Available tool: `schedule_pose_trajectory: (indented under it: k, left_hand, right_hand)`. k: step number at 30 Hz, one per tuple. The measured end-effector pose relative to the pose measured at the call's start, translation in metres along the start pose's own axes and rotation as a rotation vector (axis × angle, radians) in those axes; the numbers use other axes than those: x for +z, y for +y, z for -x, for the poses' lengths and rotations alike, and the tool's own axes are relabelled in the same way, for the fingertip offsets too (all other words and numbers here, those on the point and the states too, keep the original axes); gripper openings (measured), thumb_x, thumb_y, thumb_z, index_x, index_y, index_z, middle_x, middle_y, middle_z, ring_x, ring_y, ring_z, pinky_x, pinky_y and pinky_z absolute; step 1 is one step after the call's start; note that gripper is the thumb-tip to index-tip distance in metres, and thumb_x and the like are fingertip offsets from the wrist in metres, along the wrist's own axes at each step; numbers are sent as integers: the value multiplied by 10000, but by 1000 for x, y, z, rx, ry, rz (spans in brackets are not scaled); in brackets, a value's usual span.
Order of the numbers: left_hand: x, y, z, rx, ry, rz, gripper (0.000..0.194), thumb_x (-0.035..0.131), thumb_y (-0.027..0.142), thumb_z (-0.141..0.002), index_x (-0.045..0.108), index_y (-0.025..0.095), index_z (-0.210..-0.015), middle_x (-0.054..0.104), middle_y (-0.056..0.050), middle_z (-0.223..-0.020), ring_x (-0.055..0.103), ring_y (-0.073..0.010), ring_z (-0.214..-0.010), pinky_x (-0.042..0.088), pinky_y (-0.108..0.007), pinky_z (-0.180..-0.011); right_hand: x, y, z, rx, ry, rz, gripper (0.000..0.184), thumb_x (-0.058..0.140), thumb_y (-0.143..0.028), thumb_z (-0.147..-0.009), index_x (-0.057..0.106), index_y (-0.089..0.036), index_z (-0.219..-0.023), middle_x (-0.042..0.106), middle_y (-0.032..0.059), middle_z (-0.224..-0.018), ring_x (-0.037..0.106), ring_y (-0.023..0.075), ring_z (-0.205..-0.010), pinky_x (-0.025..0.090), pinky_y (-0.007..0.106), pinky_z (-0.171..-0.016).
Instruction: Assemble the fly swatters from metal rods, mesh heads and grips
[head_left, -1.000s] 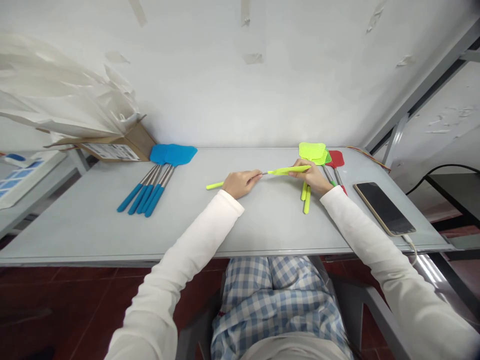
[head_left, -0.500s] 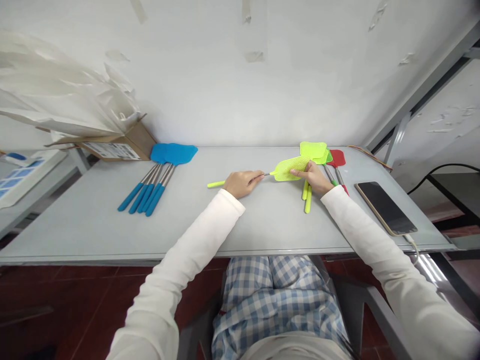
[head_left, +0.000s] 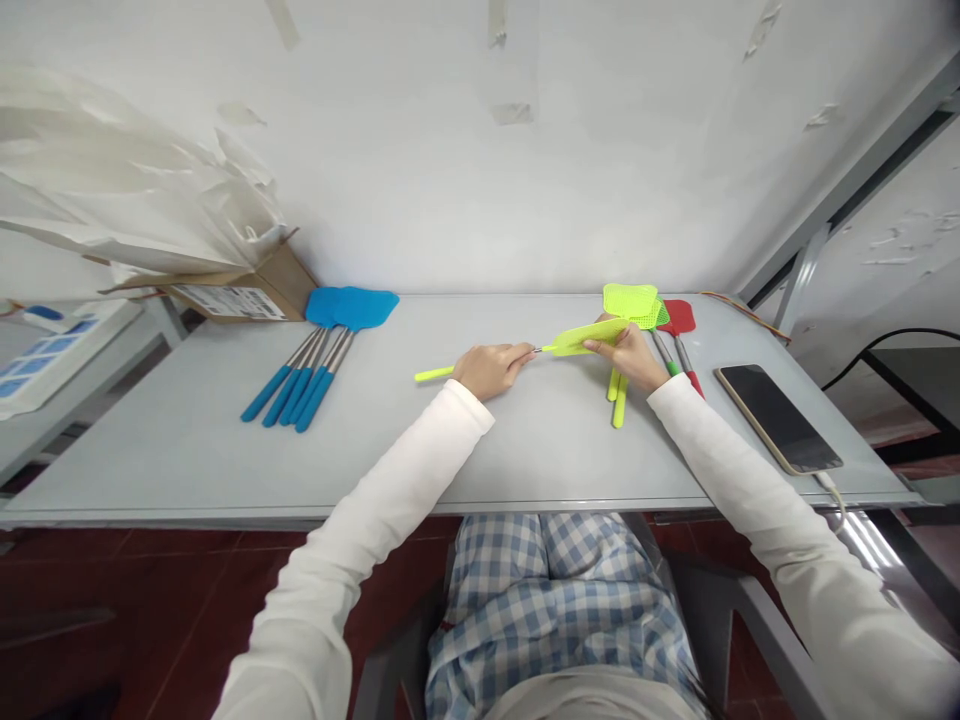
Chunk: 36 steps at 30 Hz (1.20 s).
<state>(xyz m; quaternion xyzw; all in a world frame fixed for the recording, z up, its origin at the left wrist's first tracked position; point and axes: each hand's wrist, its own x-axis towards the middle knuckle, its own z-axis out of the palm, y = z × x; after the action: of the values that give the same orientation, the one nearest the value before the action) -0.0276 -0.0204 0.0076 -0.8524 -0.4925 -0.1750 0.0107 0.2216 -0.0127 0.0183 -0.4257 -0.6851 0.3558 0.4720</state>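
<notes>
A yellow fly swatter is held across the middle of the table by both hands. My left hand is closed round its metal rod, and the yellow grip end sticks out to the left. My right hand pinches the mesh head, thumb on the near face and fingers behind. Just past my right hand lie more yellow fly swatters, partly hidden by it. Beside them are a green fly swatter and a red fly swatter.
Several blue fly swatters lie fanned on the left of the grey table. A cardboard box stands behind them. A phone with a cable lies at the right, near the front edge. A white wall closes the back.
The held swatter's head has turned about its rod, so its mesh face now looks narrower, nearly edge-on. Both hands keep their hold in about the same place.
</notes>
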Motion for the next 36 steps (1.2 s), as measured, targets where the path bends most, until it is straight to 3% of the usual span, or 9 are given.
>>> schedule_pose_trajectory:
  k: [9,17,24,27,31,36]
  left_hand:
    - [1,1,0,65,45,41,353,401,385,-991,712,257,-1098,770,-43,-950,697,-172,-777,443,-266,-617]
    - [3,3,2,82,19,63,358,399,376,-992,705,225,-1101,766,-57,-910,693,-179,-761,429,-273,-610]
    - [-8,6,-3,18,-41,141,365,345,363,-998,687,243,-1035,752,-39,-910,681,-177,-791,440,-273,-680]
    - [-12,6,-5,-6,-43,203,361,346,406,-992,656,237,-1065,732,-33,-867,667,-175,-770,440,-269,-688]
    - [-12,2,-5,19,-63,298,365,420,393,-963,543,208,-1253,696,-22,-845,645,-167,-773,447,-262,-717]
    - [-12,0,-4,-38,-40,280,328,362,428,-990,591,220,-1098,702,-28,-947,637,-172,-826,420,-262,-704]
  right_hand:
    - [0,-6,0,-38,-60,48,442,718,-620,-710,534,-220,-670,509,1,-668,483,162,-660,426,340,-643]
    - [-3,-12,2,-23,-75,105,387,749,-541,-721,540,-219,-672,524,3,-673,484,166,-672,427,341,-645]
    - [0,-16,0,50,-22,-14,302,793,-470,-689,614,-233,-746,606,18,-751,574,199,-752,507,367,-772]
    - [-2,-21,-1,63,58,-84,338,831,-412,-651,652,-240,-881,680,48,-923,630,231,-908,522,387,-880]
    - [-12,-19,-5,54,200,-147,368,807,-436,-677,630,-242,-935,713,47,-944,667,227,-905,551,400,-846]
    - [-19,-12,-7,25,423,-146,444,760,-528,-700,601,-239,-997,697,59,-946,672,220,-919,553,368,-799]
